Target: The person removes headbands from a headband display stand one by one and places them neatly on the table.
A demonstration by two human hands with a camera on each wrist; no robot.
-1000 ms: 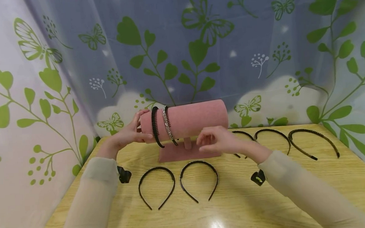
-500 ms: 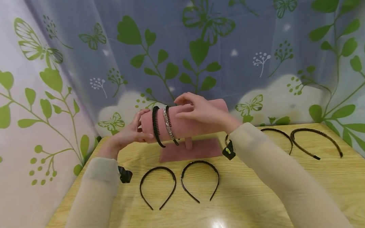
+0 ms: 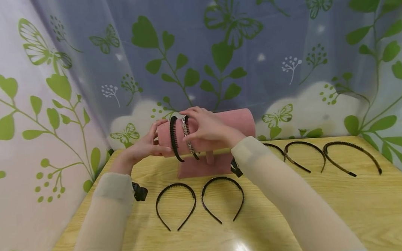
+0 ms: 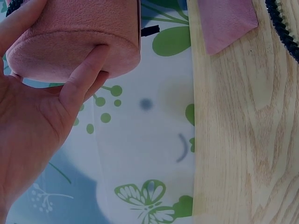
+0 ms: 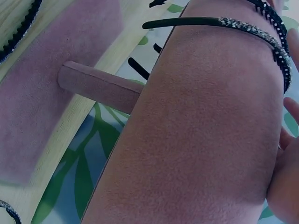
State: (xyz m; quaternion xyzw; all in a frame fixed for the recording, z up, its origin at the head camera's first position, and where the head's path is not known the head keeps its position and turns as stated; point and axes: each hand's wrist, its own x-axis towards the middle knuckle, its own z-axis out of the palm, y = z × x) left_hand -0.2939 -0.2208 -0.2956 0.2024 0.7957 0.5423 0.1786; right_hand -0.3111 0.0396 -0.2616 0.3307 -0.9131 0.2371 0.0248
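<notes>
My left hand (image 3: 142, 147) grips the left end of the pink roll (image 3: 236, 120). My right hand (image 3: 209, 127) is over the top of the roll. The sparkly headband (image 3: 185, 127) sits over the roll, right by my right thumb and fingers. They are apart from each other, but I cannot tell if they pinch it. A black headband (image 3: 174, 139) is on the roll too, between my hands. The roll sits on a pink post (image 5: 107, 88) with a flat base (image 3: 189, 169). On the table (image 3: 376, 207), two headbands (image 3: 175, 185) lie in front and three more headbands (image 3: 304, 142) lie to the right.
</notes>
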